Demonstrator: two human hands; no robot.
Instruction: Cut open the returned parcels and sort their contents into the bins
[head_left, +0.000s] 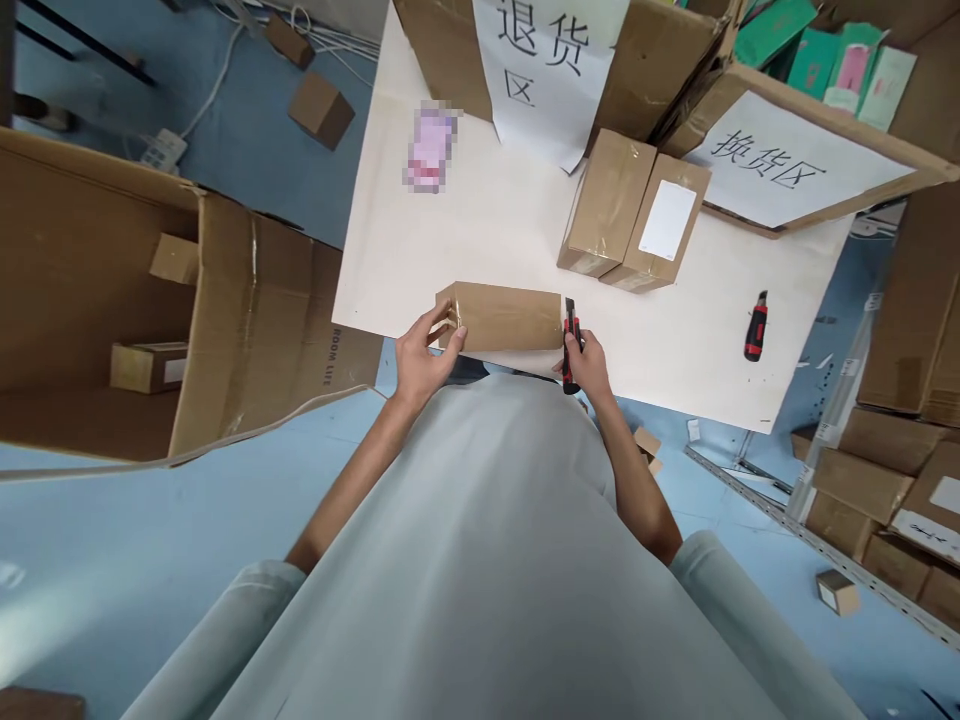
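Observation:
A small brown cardboard box [510, 318] lies lengthwise on the white table near its front edge. My left hand [429, 352] grips the box's left end, fingers on the far side and thumb on the near side. In my right hand [589, 365] is a red and black box cutter [571, 345], held upright against the box's right end. Whether its blade is out I cannot tell. A second box cutter [756, 328] rests at the right of the table.
Two taped cartons [609, 205] stand at the table's back, before large boxes with paper signs [555, 75]. A blurred pink item [431, 148] lies at the back left. Left of the white table [502, 235] is a big open carton [255, 310]; stacked boxes [862, 485] stand at right.

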